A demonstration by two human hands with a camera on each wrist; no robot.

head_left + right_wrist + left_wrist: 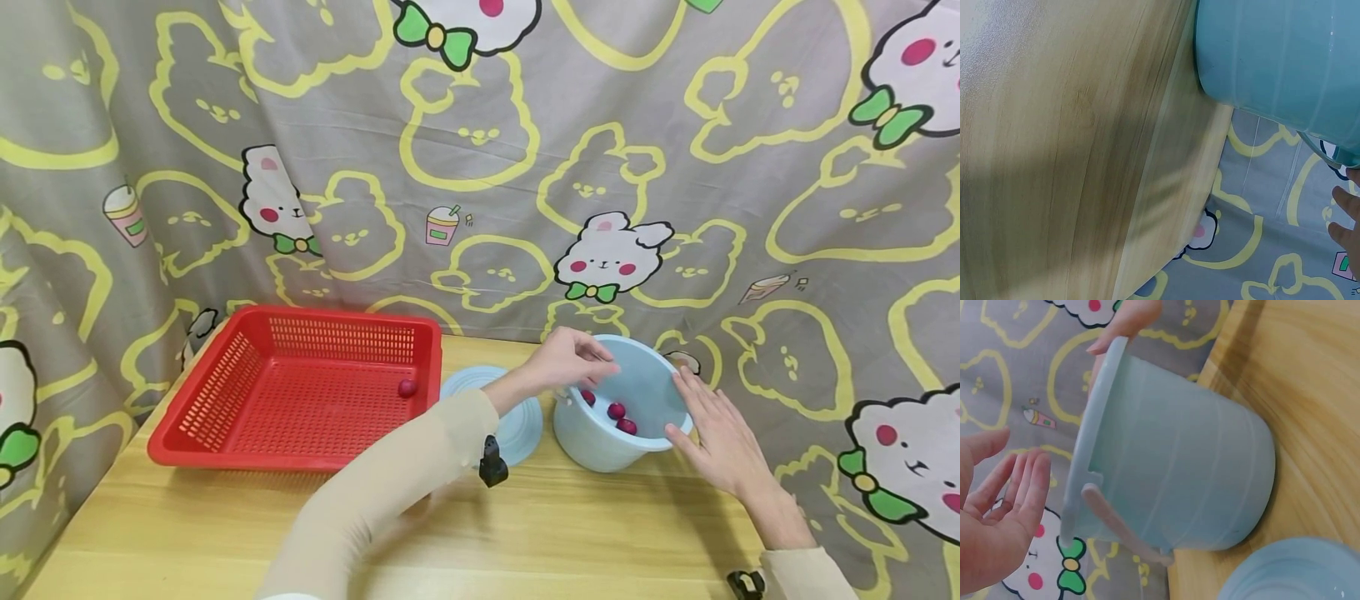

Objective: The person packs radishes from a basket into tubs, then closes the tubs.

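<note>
My left hand (567, 360) hovers over the near-left rim of a light blue bucket (600, 446). Its fingers are loosely bent, and the left wrist view shows the same hand (1004, 512) with nothing in it. On the bucket's right rim rests my right hand (716, 433), fingers stretched along the side and thumb at the edge; only its fingertips (1342, 215) show in the right wrist view. Inside the bucket lie three visible dark red round fruits (627, 427). One more such fruit (407, 388) sits in a red plastic basket (300, 460) on the left.
Between basket and bucket, a round light blue lid-like disc (525, 429) lies on the wooden table (570, 533), partly behind my left forearm. The bucket's handle (1119, 525) hangs down its side. A patterned curtain (480, 192) hangs right behind the table.
</note>
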